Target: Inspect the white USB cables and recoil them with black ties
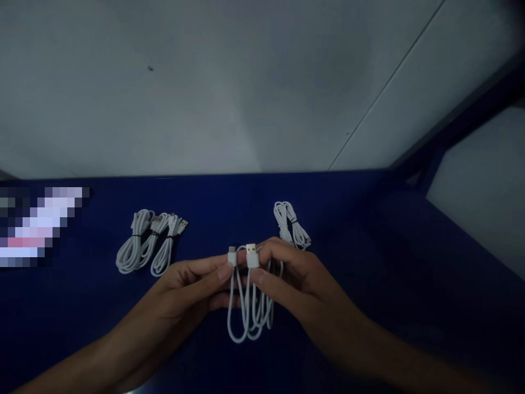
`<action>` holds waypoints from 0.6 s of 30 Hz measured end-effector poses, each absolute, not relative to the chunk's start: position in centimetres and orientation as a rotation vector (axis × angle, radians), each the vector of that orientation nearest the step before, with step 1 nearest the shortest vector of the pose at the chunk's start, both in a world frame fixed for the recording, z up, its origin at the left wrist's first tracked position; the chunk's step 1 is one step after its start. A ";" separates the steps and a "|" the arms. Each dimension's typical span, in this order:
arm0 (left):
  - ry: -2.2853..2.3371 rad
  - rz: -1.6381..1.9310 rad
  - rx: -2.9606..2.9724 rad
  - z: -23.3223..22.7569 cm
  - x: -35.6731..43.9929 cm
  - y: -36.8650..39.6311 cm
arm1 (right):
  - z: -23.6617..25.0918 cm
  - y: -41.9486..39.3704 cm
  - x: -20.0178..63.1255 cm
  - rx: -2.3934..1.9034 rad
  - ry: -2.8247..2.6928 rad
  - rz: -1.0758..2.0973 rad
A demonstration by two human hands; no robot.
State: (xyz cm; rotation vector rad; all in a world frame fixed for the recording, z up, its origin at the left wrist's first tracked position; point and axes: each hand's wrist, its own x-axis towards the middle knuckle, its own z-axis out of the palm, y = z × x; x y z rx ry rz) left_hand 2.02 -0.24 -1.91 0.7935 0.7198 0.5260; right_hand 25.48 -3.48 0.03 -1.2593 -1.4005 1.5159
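A white USB cable [238, 334] hangs in loose loops between my two hands, above the blue tabletop. My left hand [184, 290] pinches it just below the smaller connector [232, 256], thumb in front and fingers behind. Between thumb and forefinger, my right hand [295, 276] grips the cable at the larger USB plug [252, 256], whose metal end points up. Both plugs stand side by side, a little apart. Some of the loops pass behind the fingers of my right hand and are partly hidden.
On the blue tabletop [221, 208], several coiled white cables with black ties [129, 254] lie to the left. Another tied white cable [283, 213] lies beyond my right hand. A pixelated patch covers the far left. A pale wall [184, 109] rises behind the table.
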 end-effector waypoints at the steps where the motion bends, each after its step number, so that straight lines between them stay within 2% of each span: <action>1: 0.718 0.528 0.791 -2.0 2.0 -0.3 | 0.0 -3.5 25.5 -1.262 -1.402 1.516; 18: 0.718 0.553 0.773 -2.7 1.8 -0.3 | 0.1 -3.4 25.3 -1.265 -1.400 1.513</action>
